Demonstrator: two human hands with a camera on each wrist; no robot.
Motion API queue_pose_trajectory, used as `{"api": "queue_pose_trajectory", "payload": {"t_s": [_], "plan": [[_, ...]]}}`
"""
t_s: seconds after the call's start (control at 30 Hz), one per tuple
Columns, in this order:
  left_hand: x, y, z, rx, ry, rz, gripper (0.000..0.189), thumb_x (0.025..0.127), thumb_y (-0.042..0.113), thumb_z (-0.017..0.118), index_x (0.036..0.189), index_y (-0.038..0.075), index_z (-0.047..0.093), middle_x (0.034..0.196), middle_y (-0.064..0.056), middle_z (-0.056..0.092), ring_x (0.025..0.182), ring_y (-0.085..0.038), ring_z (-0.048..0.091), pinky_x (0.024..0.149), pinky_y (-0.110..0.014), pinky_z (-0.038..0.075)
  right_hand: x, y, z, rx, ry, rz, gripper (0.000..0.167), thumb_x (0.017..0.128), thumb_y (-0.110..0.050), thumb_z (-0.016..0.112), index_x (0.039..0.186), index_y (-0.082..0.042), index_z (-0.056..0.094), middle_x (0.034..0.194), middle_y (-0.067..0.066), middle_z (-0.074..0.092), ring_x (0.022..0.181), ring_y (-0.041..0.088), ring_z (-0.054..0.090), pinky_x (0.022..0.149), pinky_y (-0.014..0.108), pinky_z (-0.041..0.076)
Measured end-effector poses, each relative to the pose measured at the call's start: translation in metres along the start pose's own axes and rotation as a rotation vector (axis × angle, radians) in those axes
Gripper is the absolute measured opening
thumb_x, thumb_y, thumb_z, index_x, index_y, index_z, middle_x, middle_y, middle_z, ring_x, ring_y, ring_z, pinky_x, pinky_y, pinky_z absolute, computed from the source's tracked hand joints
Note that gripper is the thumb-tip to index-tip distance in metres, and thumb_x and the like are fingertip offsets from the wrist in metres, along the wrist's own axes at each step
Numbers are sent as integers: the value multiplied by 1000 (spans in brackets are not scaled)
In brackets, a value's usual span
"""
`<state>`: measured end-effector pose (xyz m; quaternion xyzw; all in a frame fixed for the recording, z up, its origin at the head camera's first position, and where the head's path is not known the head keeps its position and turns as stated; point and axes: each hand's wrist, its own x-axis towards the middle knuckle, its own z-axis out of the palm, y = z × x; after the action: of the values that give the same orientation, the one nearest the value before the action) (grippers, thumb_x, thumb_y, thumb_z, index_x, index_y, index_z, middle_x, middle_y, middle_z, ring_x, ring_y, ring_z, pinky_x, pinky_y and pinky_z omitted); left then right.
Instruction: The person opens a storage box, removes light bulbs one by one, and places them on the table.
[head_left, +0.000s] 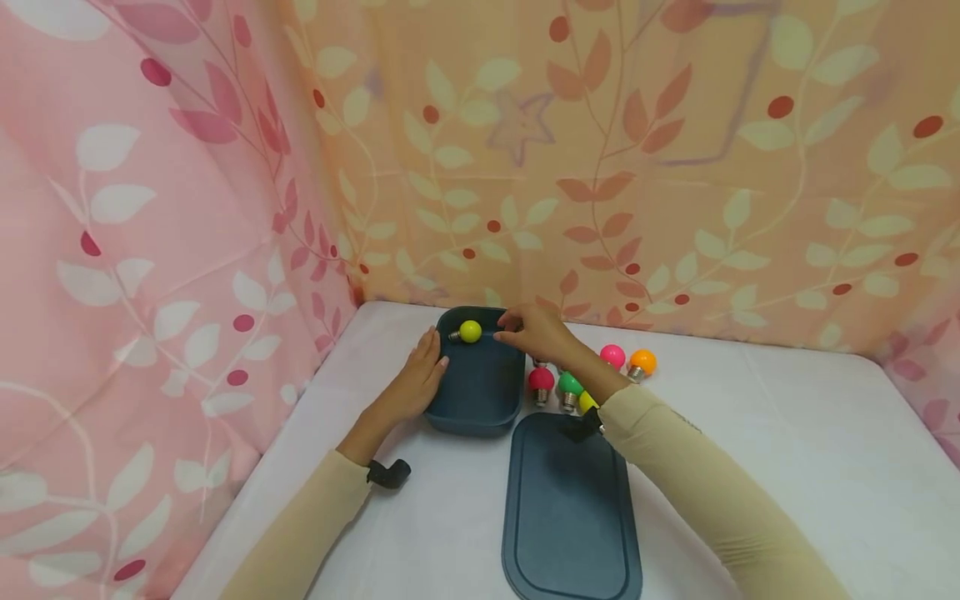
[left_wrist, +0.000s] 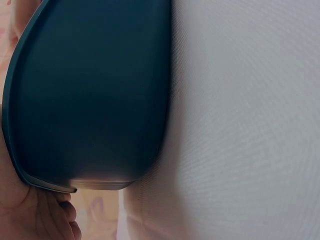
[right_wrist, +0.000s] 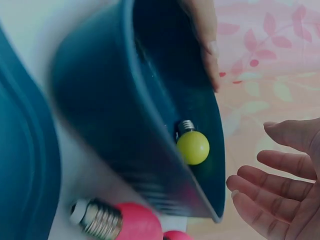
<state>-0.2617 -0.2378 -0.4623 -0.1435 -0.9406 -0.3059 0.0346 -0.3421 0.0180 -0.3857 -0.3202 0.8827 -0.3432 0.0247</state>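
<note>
A dark blue-grey box [head_left: 480, 392] stands uncovered on the white table. One yellow bulb [head_left: 471, 332] with a metal screw base lies inside, toward the far end; it shows again in the right wrist view [right_wrist: 193, 147]. My left hand [head_left: 414, 379] rests against the box's left rim, its fingers fairly straight. Over the box's far right corner is my right hand [head_left: 542, 335]. In the right wrist view its fingers [right_wrist: 275, 187] are spread and loosely bent beside the box wall, holding nothing.
Right of the box lie a red bulb [head_left: 541, 380], a green bulb [head_left: 570, 384], a yellow bulb [head_left: 588, 402], a pink bulb [head_left: 612, 357] and an orange bulb [head_left: 642, 362], partly behind my right forearm. A matching flat lid [head_left: 573, 517] lies nearer. Patterned curtains [head_left: 637, 167] border the table.
</note>
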Motion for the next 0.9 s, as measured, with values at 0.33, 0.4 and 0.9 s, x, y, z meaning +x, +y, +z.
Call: {"api": "queue_pose_trajectory", "payload": {"t_s": [0.33,0.4,0.9], "plan": [[2,-2,1,28,-1,-2,64,113,32,29,159,-7,9,169,-17,-3,156,-32,-1,123,-57,8,33,-3,18,5,9,-18,33,94,-24,74,115,1,73,101,10,75,94,25,70,86,40,56],[2,-3,1,33,-5,-4,64,113,31,29,159,-7,8,169,-17,-4,156,-33,-1,123,-57,8,39,-1,23,12,19,-20,32,94,-23,74,114,1,74,99,10,75,93,24,70,85,39,56],[0,1,5,18,14,4,63,112,30,32,159,-7,12,169,-16,0,155,-37,5,123,-57,9,62,5,47,26,76,13,32,91,-14,75,117,5,71,109,22,73,103,33,68,93,43,54]]}}
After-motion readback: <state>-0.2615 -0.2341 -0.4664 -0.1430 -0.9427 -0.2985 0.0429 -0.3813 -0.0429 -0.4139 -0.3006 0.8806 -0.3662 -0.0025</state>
